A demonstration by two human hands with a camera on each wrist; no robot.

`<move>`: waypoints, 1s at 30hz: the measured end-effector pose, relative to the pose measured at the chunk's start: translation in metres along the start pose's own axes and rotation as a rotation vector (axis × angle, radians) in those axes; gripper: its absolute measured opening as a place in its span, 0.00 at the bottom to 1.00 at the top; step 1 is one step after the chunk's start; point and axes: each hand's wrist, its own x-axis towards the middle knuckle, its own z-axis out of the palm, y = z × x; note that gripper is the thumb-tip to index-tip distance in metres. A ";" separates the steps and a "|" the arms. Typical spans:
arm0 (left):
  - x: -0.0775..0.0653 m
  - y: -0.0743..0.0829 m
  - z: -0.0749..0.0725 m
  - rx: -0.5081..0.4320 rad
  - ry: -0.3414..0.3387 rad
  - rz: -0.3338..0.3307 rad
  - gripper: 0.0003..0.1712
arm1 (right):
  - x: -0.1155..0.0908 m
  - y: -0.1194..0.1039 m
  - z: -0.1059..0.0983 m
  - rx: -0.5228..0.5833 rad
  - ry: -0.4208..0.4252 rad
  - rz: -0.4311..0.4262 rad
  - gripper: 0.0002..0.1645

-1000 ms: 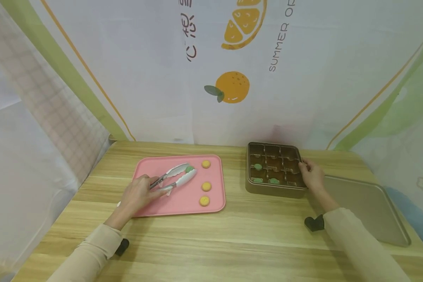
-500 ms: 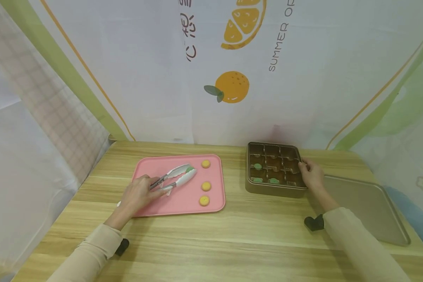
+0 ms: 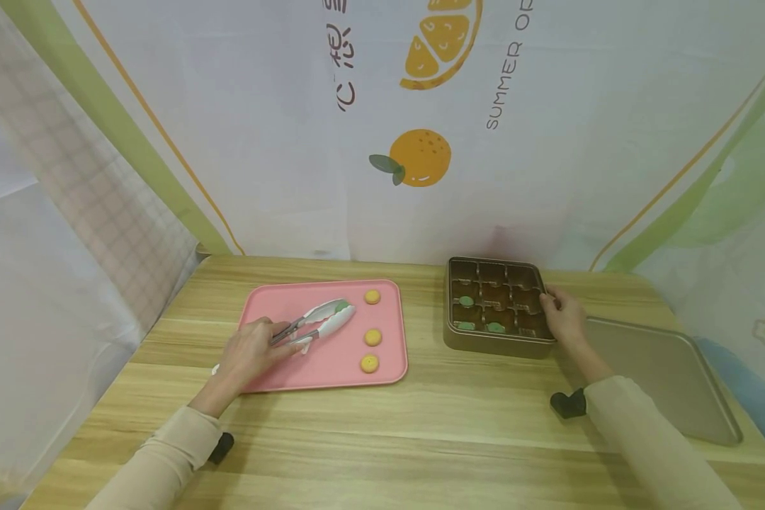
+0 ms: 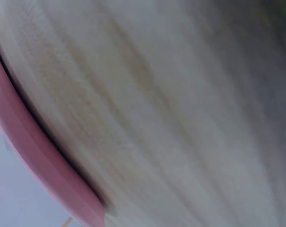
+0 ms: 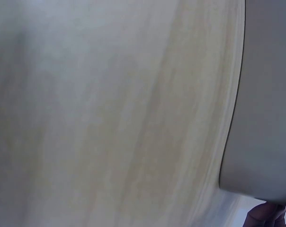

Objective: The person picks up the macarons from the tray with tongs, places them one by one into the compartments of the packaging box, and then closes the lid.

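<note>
My left hand (image 3: 251, 350) grips a pair of tongs (image 3: 334, 324) with pale scalloped tips, low over a pink tray (image 3: 331, 372). Between the tong tips sits a small round green piece, like a macaron (image 3: 341, 306); whether both tips touch it I cannot tell. Three yellow macarons, one nearest the front (image 3: 370, 363), lie along the tray's right side. My right hand (image 3: 566, 319) holds the right wall of a bronze tin (image 3: 497, 346) with a brown divided insert. Three green macarons, one in the left middle compartment (image 3: 466, 301), lie in it.
A flat bronze lid or tray (image 3: 669, 375) lies at the right, partly under my right forearm. A printed white cloth (image 3: 280, 142) hangs along the back edge of the wooden table (image 3: 382, 439).
The tong tips have drawn slightly closer together around the green macaron. My right hand and the tin have stayed put.
</note>
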 end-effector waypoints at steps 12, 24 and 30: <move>0.001 0.000 -0.002 -0.011 -0.009 0.000 0.20 | 0.000 -0.001 0.000 -0.002 -0.002 0.034 0.24; 0.000 -0.001 -0.002 0.002 0.005 0.005 0.26 | 0.001 0.000 0.001 -0.004 -0.001 0.053 0.25; 0.000 0.000 -0.003 0.003 0.011 0.013 0.22 | 0.001 0.001 0.001 -0.008 0.004 0.053 0.24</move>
